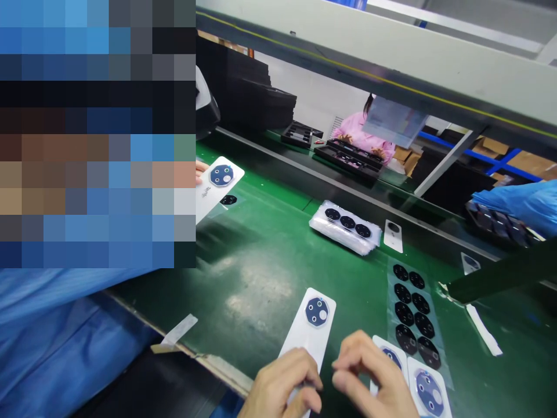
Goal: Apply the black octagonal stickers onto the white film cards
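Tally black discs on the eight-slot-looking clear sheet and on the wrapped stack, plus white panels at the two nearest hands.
Black discs on sheet: 8
Black discs on top of stack: 3
White panels at left hand: 1
White panels at right hand: 2
Total: 14

My left hand [285, 380] lies over the near end of a panel [307, 334], whose far end points away from me above the bench [261, 244]. My right hand [376, 374] is just right of it, partly covering the left-hand panel [394, 355] of a pair; the right-hand panel [430, 390] lies beside that. Just behind the pair lies a sheet of discs [411, 313]. Farther back sits a wrapped stack [335, 230], with a lone panel [395, 241] to its right. At far left, a co-worker's hand [202, 173] holds another panel [209, 200].
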`<state>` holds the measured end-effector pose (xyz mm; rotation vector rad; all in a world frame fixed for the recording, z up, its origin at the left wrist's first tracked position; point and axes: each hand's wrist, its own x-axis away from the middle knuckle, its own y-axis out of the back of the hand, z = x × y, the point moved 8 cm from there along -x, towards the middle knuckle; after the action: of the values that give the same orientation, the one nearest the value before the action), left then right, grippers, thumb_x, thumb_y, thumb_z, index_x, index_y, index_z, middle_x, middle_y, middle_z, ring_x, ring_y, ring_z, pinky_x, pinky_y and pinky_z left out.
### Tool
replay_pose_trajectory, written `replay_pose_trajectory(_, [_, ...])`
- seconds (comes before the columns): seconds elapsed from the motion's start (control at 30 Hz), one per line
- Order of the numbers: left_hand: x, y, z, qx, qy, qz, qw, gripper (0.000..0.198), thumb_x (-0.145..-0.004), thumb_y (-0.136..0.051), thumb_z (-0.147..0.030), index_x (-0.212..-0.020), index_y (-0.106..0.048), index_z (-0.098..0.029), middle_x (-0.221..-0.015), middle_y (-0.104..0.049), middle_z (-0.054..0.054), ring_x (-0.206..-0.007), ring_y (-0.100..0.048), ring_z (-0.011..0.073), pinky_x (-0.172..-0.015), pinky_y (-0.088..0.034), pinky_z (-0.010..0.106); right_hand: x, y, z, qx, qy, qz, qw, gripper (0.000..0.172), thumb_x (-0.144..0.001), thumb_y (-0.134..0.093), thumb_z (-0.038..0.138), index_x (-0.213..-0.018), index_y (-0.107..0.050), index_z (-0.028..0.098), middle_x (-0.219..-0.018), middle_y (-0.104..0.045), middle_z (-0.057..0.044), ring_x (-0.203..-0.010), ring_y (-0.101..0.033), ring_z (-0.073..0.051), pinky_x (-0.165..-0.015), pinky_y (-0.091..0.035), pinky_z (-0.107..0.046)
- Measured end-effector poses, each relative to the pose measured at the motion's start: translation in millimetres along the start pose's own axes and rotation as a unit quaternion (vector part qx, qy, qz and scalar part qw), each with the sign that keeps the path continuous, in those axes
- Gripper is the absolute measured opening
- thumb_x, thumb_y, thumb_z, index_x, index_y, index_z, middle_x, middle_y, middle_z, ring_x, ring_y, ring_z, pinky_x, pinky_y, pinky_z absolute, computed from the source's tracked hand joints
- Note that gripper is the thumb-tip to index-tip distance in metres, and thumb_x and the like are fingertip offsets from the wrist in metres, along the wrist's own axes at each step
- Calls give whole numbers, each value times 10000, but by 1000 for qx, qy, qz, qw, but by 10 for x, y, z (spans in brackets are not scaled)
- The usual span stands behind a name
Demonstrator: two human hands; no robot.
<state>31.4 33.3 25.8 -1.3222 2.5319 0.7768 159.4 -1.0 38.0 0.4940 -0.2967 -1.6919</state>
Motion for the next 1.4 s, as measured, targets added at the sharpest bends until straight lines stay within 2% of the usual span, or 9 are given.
replay_pose_trajectory(0.07, [-31,89,-54,-158,-81,-43,983,333,-957,-366,-356,-884,-625,-160,-840,-686,53,-767,-647,159,-680,-517,244,-145,46,-76,52,-35,-5,998,243,-868,-561,379,-707,-610,204,-746,-572,-24,-645,-552,-156,-575,-442,-243])
replay_pose_trajectory(0.13, [-14,109,-55,-284,-138,-91,944,253,-953,-381,-192,-1010,-620,-131,-970,-705,86,-913,-659,191,-772,-532,289,-273,16,-102,107,-34,-1,994,213,-890,-531,295,-703,-580,204,-753,-570,-17,-673,-552,-160,-613,-434,-251])
replay_pose_trajectory(0.23, [34,46,38,-366,-158,-124,909,280,-938,-359,-97,-1068,-607,-103,-1037,-704,107,-995,-649,203,-829,-531,339,-393,-104,-123,152,3,0,988,194,-914,-477,213,-752,-584,203,-785,-576,-22,-743,-567,-173,-672,-441,-271])
replay_pose_trajectory(0.57, [43,-11,128,-386,-103,-126,908,266,-956,-379,-155,-1006,-641,-162,-959,-719,31,-935,-601,220,-866,-340,413,-424,-185,-122,249,89,-56,963,159,-890,-510,144,-829,-634,223,-906,-527,-54,-866,-503,-219,-728,-469,-362])
replay_pose_trajectory(0.8, [63,-89,245,-383,-97,-92,914,226,-949,-405,-138,-941,-629,-173,-1016,-702,7,-1011,-562,198,-976,-242,433,-369,-252,-48,293,119,-58,947,166,-877,-505,89,-853,-610,214,-941,-514,-55,-892,-482,-220,-740,-428,-362])
replay_pose_trajectory(0.97, [47,-107,235,-387,-105,-77,913,234,-947,-386,-113,-949,-617,-153,-995,-696,18,-1004,-561,178,-1034,-211,441,-495,-256,-144,286,63,-40,955,140,-847,-549,98,-761,-602,195,-914,-499,-49,-860,-470,-216,-752,-404,-373])
replay_pose_trajectory(1.13, [38,-112,230,-383,-113,-79,914,234,-938,-396,-97,-882,-614,-161,-958,-690,2,-957,-574,163,-1060,-193,467,-568,-63,-269,225,-20,-90,970,190,-862,-558,168,-675,-574,193,-847,-480,-33,-835,-466,-211,-770,-406,-371])
replay_pose_trajectory(1.3, [31,-94,221,-386,-111,-89,911,222,-928,-409,-99,-881,-617,-159,-937,-686,2,-943,-574,170,-1048,-222,486,-437,-188,-81,279,82,-69,954,135,-842,-552,83,-804,-609,200,-959,-479,-53,-911,-447,-228,-772,-395,-367])
replay_pose_trajectory(1.4, [26,-80,200,-382,-116,-90,912,238,-936,-395,-107,-874,-620,-155,-927,-689,7,-939,-577,175,-1038,-232,484,-413,-270,-58,315,103,-55,942,159,-837,-533,47,-812,-606,187,-958,-487,-60,-889,-447,-230,-761,-384,-379])
